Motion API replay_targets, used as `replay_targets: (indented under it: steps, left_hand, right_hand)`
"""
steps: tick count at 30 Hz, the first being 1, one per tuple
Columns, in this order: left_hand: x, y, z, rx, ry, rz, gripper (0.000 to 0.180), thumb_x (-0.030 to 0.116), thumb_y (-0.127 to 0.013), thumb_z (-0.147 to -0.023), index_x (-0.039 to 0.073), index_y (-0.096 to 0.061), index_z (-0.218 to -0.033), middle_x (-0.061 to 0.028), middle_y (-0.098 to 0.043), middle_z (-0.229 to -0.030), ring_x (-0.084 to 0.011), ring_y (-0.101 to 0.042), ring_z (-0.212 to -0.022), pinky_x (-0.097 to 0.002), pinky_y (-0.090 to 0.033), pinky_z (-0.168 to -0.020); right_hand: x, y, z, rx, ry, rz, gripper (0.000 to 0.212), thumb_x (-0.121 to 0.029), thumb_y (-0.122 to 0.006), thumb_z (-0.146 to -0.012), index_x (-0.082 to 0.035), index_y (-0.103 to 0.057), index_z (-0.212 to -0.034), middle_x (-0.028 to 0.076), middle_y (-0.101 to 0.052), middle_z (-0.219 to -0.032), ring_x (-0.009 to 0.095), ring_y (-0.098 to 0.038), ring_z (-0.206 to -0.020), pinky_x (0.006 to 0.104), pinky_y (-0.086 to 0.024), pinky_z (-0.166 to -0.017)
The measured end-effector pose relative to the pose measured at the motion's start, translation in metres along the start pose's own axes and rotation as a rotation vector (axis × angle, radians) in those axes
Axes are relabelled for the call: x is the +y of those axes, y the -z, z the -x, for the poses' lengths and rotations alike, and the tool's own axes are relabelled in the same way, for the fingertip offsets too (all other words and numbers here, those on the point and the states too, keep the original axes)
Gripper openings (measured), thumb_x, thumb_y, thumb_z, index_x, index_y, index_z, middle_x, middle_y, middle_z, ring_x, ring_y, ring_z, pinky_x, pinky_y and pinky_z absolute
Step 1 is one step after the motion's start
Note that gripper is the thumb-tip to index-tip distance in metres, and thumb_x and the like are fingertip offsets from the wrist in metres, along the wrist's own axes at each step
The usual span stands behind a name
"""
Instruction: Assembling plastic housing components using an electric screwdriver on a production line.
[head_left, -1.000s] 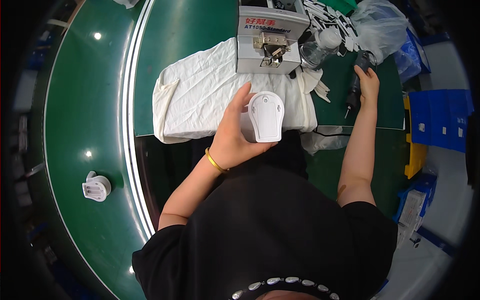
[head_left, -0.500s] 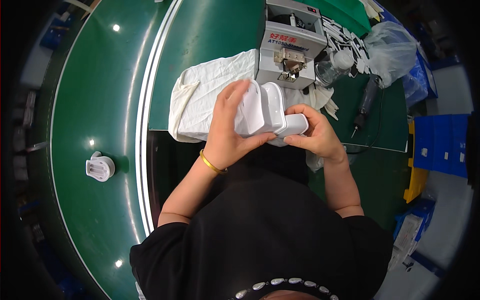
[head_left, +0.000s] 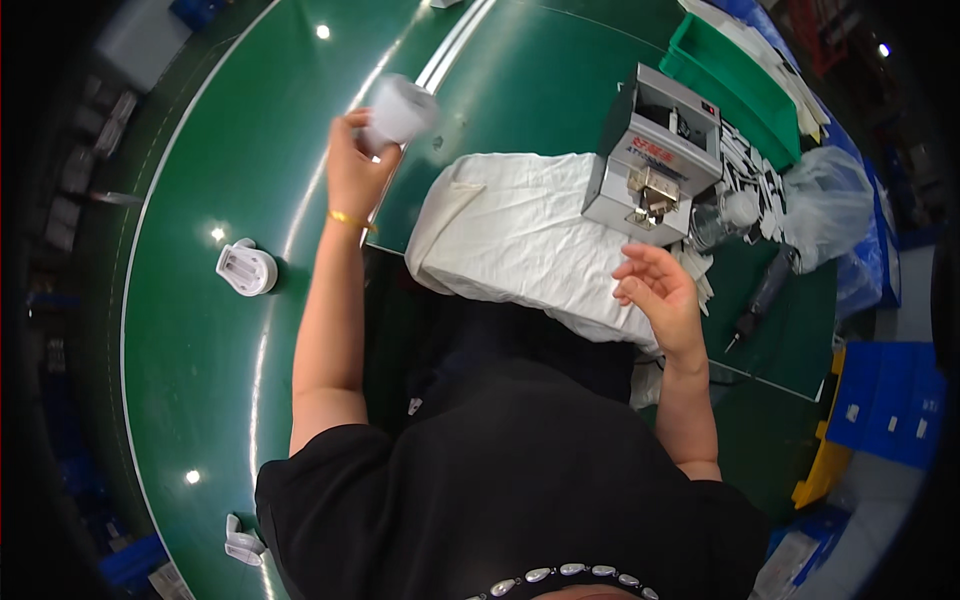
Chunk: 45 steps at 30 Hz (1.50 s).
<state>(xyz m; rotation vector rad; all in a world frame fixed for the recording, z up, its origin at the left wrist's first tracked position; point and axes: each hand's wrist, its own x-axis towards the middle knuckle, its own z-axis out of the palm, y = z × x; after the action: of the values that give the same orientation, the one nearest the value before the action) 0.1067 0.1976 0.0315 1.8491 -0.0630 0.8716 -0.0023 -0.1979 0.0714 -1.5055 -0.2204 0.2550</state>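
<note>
My left hand (head_left: 353,180) reaches far to the left, closed on a white plastic housing (head_left: 402,110) that is smeared by motion. It holds the housing above the pale rail between the two green surfaces. My right hand (head_left: 668,300) holds nothing; its fingers are apart and loosely curled over the right edge of a white cloth (head_left: 520,220). Just beyond that hand stands a grey bench machine (head_left: 625,185) with a metal fixture on its front. On the left green surface lies a white plastic part (head_left: 247,268) with slots in its upper face.
Another white part (head_left: 243,542) lies at the lower left. Beside the machine are a clear jar (head_left: 718,222), several white strips (head_left: 765,200) and an electric screwdriver (head_left: 762,295). Farther back are a green bin (head_left: 725,100) and a clear plastic bag (head_left: 828,205). Blue bins (head_left: 885,400) stand at right.
Both hands were on the white housing over the cloth. My right hand has let go, and my left has carried the housing away to the far left. The whole view has shifted too.
</note>
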Motion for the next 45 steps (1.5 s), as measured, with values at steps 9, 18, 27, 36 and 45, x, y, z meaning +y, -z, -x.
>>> replay_targets:
  steps: [9, 18, 27, 36, 45]
  left_hand:
    - [-0.116, 0.062, -0.008, 0.005, 0.427, -0.695, 0.071, 0.042, -0.087, -0.067, -0.002, -0.062, -0.116, -0.0222, -0.065, -0.121, -0.0382, -0.062, -0.114, -0.0425, -0.049, -0.097]
    - [-0.011, 0.191, 0.068, -0.139, 0.344, -1.232, 0.075, 0.045, -0.086, -0.066, 0.011, -0.062, -0.129, -0.015, -0.055, -0.14, -0.0381, -0.048, -0.13, -0.0454, -0.04, -0.109]
    - [-0.001, 0.231, 0.111, -0.438, 0.464, -1.028, 0.085, 0.008, -0.082, -0.064, 0.009, -0.048, -0.142, -0.022, -0.049, -0.134, -0.0381, -0.059, -0.115, -0.0397, -0.05, -0.099]
    - [0.027, 0.179, 0.08, -0.276, 0.786, -0.974, 0.066, 0.029, -0.086, -0.074, 0.004, -0.059, -0.129, -0.017, -0.065, -0.114, -0.0279, -0.064, -0.105, -0.0361, -0.049, -0.093]
    - [-0.01, 0.174, 0.08, -0.442, 0.522, -0.31, 0.059, 0.019, -0.075, -0.088, 0.002, -0.05, -0.139, -0.0139, -0.056, -0.133, -0.0229, -0.058, -0.114, -0.0344, -0.046, -0.099]
  right_hand:
    - [0.005, 0.007, 0.009, 0.001, -0.043, 0.062, 0.035, -0.005, -0.066, -0.092, 0.002, -0.058, -0.125, 0.008, -0.067, -0.097, 0.012, -0.064, -0.081, 0.025, -0.052, -0.073]
    - [0.001, 0.017, 0.015, -0.023, -0.075, 0.082, 0.031, -0.003, -0.065, -0.092, 0.002, -0.059, -0.123, 0.008, -0.067, -0.098, 0.012, -0.065, -0.082, 0.0252, -0.053, -0.074]
    - [-0.002, 0.01, 0.008, -0.057, -0.139, 0.088, 0.029, -0.005, -0.069, -0.091, 0.0, -0.063, -0.119, 0.004, -0.068, -0.099, 0.01, -0.065, -0.087, 0.024, -0.053, -0.079]
    - [-0.032, 0.112, 0.0, 0.479, 0.108, 0.44, 0.014, -0.012, -0.068, -0.092, -0.001, -0.069, -0.101, 0.001, -0.069, -0.084, 0.008, -0.063, -0.078, 0.0226, -0.049, -0.071]
    - [-0.007, 0.198, -0.037, 0.574, -0.243, 1.147, 0.029, -0.029, -0.074, -0.079, -0.005, -0.073, -0.096, 0.015, -0.073, -0.094, 0.03, -0.071, -0.089, 0.0405, -0.055, -0.078]
